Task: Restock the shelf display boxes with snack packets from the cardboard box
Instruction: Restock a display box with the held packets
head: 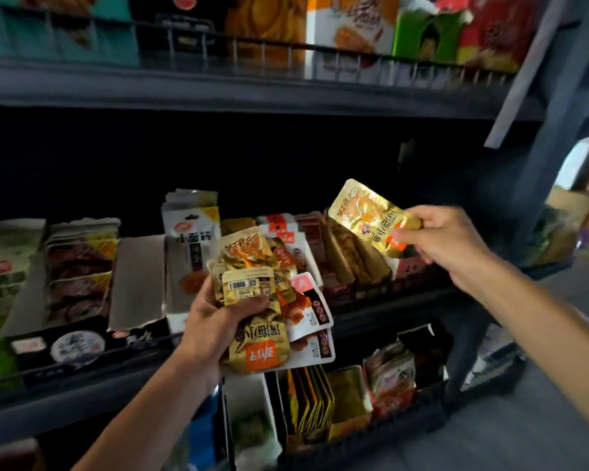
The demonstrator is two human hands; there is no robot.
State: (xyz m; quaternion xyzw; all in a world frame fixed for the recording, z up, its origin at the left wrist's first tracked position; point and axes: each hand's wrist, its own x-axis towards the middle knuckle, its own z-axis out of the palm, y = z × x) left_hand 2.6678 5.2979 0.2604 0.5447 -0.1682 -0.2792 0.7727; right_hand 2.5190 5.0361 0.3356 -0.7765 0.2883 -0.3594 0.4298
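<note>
Dim store aisle, dark metal shelf [218, 96]. Left hand [215, 321] grips packet stack [262, 321]; right hand [446, 239] pinches gold packet [371, 215] above display boxes [354, 263] on middle shelf.

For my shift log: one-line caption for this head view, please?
Left hand grips a stack of packets; right hand pinches one gold packet above the shelf boxes.

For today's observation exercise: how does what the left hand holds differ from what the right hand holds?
The left hand grips a bundle of packets, gold and white mixed; the right hand pinches a single gold packet. The bundle sits low, before the shelf edge; the single packet is raised over the display box. Both include matching gold packets.
</note>
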